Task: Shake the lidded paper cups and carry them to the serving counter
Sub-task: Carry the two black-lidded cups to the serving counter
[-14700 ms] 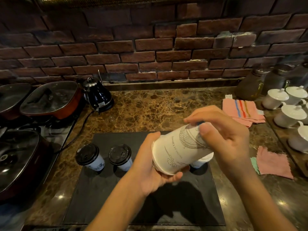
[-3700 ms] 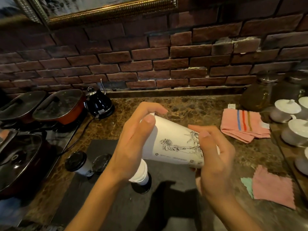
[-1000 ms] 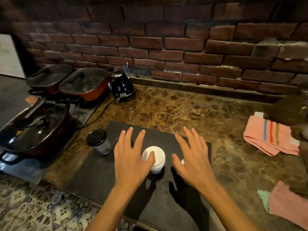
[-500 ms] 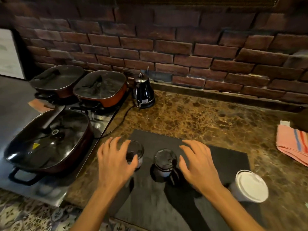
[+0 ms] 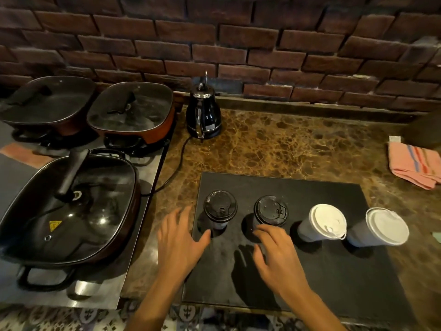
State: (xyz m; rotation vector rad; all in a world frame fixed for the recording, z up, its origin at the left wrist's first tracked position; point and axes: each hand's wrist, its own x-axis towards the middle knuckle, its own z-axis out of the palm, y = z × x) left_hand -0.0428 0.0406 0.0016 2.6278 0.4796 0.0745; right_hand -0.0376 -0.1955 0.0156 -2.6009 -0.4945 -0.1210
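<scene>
Several lidded paper cups stand in a row on a black mat (image 5: 334,271). Two small ones have black lids, the left (image 5: 220,207) and the right (image 5: 270,211). Two taller ones have white lids, the nearer (image 5: 327,222) and the far right one (image 5: 386,226). My left hand (image 5: 180,242) hovers open just left of and below the left black-lidded cup, thumb near its base. My right hand (image 5: 278,252) is spread open just in front of the right black-lidded cup, fingertips close to it. Neither hand holds anything.
A black electric kettle (image 5: 202,113) with its cord stands at the back by the brick wall. Three lidded pans sit on the stove at left, the nearest (image 5: 69,211) close to my left hand. A pink striped cloth (image 5: 415,163) lies at right on the marble counter (image 5: 286,144).
The view has shifted so all the cups show in a row. Both hands have drawn back slightly from the black-lidded cups and stay open.
</scene>
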